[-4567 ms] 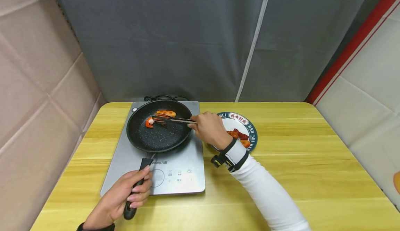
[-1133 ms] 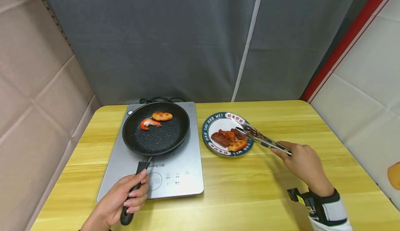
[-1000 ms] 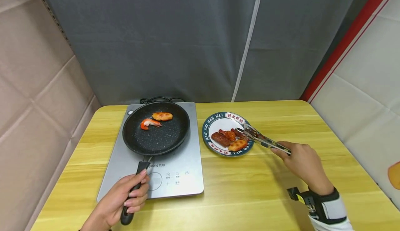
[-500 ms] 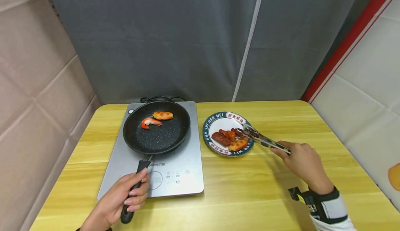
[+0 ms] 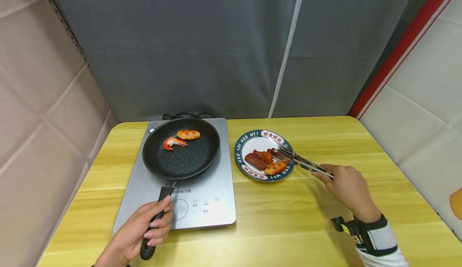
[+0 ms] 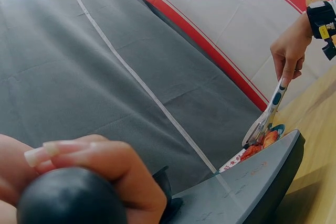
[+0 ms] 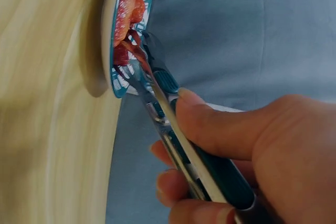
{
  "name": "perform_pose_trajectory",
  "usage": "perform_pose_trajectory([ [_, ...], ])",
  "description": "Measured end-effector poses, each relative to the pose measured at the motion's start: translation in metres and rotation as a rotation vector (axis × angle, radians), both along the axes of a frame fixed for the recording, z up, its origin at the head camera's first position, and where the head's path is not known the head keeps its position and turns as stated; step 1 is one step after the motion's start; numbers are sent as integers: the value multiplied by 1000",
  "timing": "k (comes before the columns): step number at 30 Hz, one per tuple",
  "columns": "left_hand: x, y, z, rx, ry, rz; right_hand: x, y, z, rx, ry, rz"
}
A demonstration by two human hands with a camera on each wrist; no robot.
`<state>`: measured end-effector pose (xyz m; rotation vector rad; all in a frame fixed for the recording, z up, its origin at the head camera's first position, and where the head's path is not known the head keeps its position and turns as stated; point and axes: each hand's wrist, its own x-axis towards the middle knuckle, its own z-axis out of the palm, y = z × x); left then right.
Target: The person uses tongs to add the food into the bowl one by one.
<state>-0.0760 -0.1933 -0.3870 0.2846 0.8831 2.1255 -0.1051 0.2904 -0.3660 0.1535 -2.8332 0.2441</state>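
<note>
My left hand [image 5: 146, 227] grips the black handle of a speckled frying pan [image 5: 182, 160]. In the pan lie an orange-and-white shrimp [image 5: 175, 143] and a browned piece like a chicken wing [image 5: 188, 134]. My right hand [image 5: 346, 189] holds metal tongs [image 5: 308, 164], thumb on one arm and fingers on the other in the right wrist view [image 7: 181, 135]. Their tips are at a dark red piece of food [image 5: 282, 157] on the right of a green-rimmed plate [image 5: 240, 154]. Beside it lie a brown slab [image 5: 255, 161], a reddish piece [image 5: 267, 156] and a golden piece [image 5: 275, 168].
Beneath the pan stands a silver induction cooktop [image 5: 220, 197], with a black cable [image 5: 187, 115] behind it. The plate rests on the wooden table [image 5: 281, 223] right of the cooktop. A grey curtain [image 5: 187, 50] closes off the back, with padded panels at both sides.
Since the oldest frame, my right hand has moved the tongs from the pan rightward to the plate. In the last second, the tongs' arms have drawn closer together. My left hand stays on the handle.
</note>
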Motion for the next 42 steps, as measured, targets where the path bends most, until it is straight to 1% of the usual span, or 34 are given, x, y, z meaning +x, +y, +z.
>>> perform_pose_trajectory([
  [5, 0, 1, 1, -7, 7, 1, 0, 5, -5, -4, 71, 24],
  [9, 0, 0, 1, 2, 2, -1, -2, 7, -6, -4, 91, 34],
  [18, 1, 0, 2, -11, -10, -3, -2, 8, -4, 8, 128, 26],
  [22, 0, 1, 2, -14, -7, -1, -3, 7, -1, -1, 171, 34],
  [26, 1, 0, 2, -16, -9, 0, -6, 3, 6, -17, 220, 59],
  [29, 1, 0, 1, -15, -10, 2, -8, -3, 13, -27, 237, 81],
  [36, 1, -1, 0, -13, -1, 6, -15, -29, 35, -72, 259, 146],
  [42, 1, 0, 1, -28, 0, 8, -21, -55, 50, -91, 246, 188],
])
